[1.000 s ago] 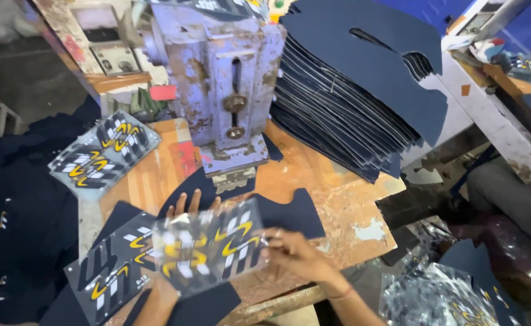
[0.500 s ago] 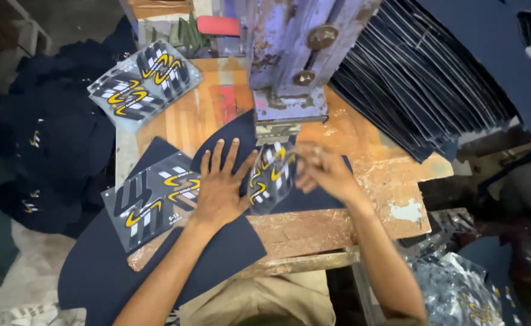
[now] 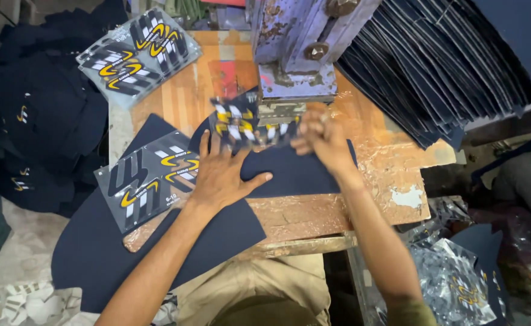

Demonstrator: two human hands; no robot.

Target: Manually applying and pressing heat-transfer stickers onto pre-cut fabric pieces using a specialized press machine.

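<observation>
My left hand (image 3: pixel 220 172) lies flat with fingers spread on a dark navy fabric piece (image 3: pixel 296 172) on the wooden bench. My right hand (image 3: pixel 323 136) is closed on the edge of a clear transfer sheet (image 3: pixel 241 124) printed with white, black and yellow stripes, which lies on the fabric just under the head of the blue press machine (image 3: pixel 299 54). The sheet is blurred by motion. More navy fabric (image 3: pixel 157 247) hangs over the bench's near edge.
A stack of printed transfer sheets (image 3: pixel 148 181) lies left of my left hand, another stack (image 3: pixel 138 48) at the far left of the wooden bench (image 3: pixel 368 193). A fanned pile of navy cut pieces (image 3: pixel 440 72) fills the right. Finished navy pieces (image 3: pixel 42 121) lie on the floor at left.
Both hands moved forward, carrying the printed sheet from in front of me onto the fabric under the press head. The camera tilted downward.
</observation>
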